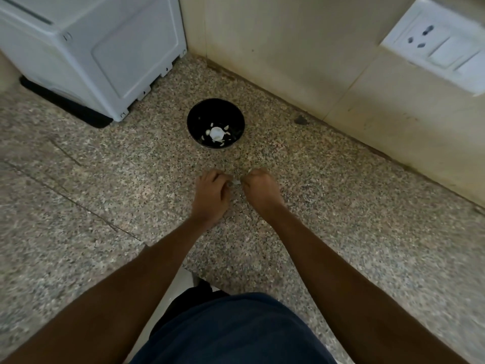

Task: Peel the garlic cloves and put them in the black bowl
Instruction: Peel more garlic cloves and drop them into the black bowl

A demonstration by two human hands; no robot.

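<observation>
Speckled granite counter (341, 206) fills most of the view, bounded at the back by a beige tiled wall (288, 48). White appliance (91, 48) is seen at rear left, set on a black mat (65, 106). White socket-and-switch plate (441, 46) is mounted on the wall at upper right. Dark blue garment (236, 329) is visible at the bottom edge.

Both bare forearms are extended forward over the counter. Left hand (211, 195) and right hand (259, 187) are held close together, fingers curled inward, nearly touching. A small pale piece, presumably a garlic clove (236, 182), is pinched between the fingertips of both hands; too small and blurred to tell whether skin is on or off.

Black bowl (215, 123) is placed on the counter beyond the hands, near the wall corner, apart from both hands. Several white garlic pieces (216, 134) are seen at its bottom, one larger than the rest; peeled cloves versus skins cannot be told.
</observation>
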